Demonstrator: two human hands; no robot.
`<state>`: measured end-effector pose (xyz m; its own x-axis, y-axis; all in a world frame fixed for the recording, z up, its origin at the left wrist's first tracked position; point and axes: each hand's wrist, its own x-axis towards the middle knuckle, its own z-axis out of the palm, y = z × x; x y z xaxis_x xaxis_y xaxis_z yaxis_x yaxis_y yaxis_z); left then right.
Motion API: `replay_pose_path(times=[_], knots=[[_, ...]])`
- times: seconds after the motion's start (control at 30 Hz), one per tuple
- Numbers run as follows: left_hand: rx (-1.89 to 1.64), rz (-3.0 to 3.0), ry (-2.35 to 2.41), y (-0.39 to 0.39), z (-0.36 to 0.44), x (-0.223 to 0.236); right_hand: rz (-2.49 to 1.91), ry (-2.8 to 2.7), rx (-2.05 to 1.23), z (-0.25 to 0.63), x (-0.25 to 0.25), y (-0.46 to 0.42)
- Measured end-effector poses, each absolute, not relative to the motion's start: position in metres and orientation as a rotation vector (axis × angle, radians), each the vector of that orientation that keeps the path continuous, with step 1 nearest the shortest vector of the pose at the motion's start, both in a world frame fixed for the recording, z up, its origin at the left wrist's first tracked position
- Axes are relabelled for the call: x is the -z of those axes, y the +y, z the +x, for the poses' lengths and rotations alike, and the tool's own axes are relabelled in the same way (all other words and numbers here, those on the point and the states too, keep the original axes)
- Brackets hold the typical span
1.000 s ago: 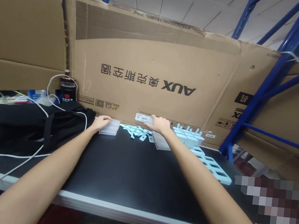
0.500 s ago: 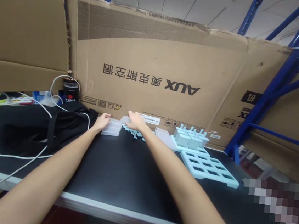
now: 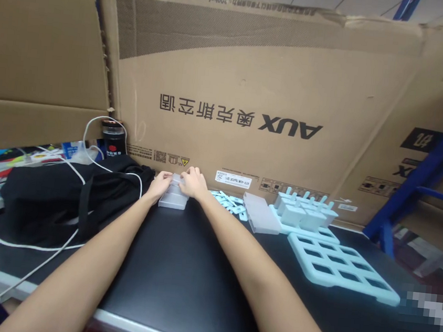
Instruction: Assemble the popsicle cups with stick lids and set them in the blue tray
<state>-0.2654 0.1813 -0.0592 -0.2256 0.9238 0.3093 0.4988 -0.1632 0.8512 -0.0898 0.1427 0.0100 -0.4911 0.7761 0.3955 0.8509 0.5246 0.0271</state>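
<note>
Several frosted, translucent plastic pieces (image 3: 173, 201) lie together in a row near the back left of the black table. They look like popsicle mould cups, though their exact kind is hard to make out. My left hand (image 3: 160, 186) is closed against the left side of this row, fingers curled on its edge. My right hand (image 3: 194, 183) is closed at the far right end of the row, on a translucent piece mostly hidden by the fingers. Right of it lies a pile of light-blue sticks (image 3: 231, 205), beside another group of translucent pieces (image 3: 262, 213).
Light-blue popsicle moulds with sticks (image 3: 306, 211) stand in a rack at the back right. A light-blue frame with openings (image 3: 345, 271) lies before them. A black bag (image 3: 52, 196), white cable (image 3: 19, 245) and dark jar (image 3: 114, 139) are left. Cardboard (image 3: 234, 77) walls the back.
My right hand has carried a translucent piece leftward from the right-hand group, over the blue sticks, to the row at my left hand. My left hand has stayed by the row. The view has shifted.
</note>
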Motion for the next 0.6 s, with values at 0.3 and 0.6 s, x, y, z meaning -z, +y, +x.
replay_pose_path(times=[0.3, 0.6], knots=[[-1.314, 1.662, 1.629, 0.161, -0.258, 0.049, -1.191, -2.098, 0.635, 0.065, -0.082, 0.046], [-1.229, 1.753, 1.637, 0.154, -0.255, 0.047, -1.838, -1.367, 0.301, 0.286, -0.021, -0.003]])
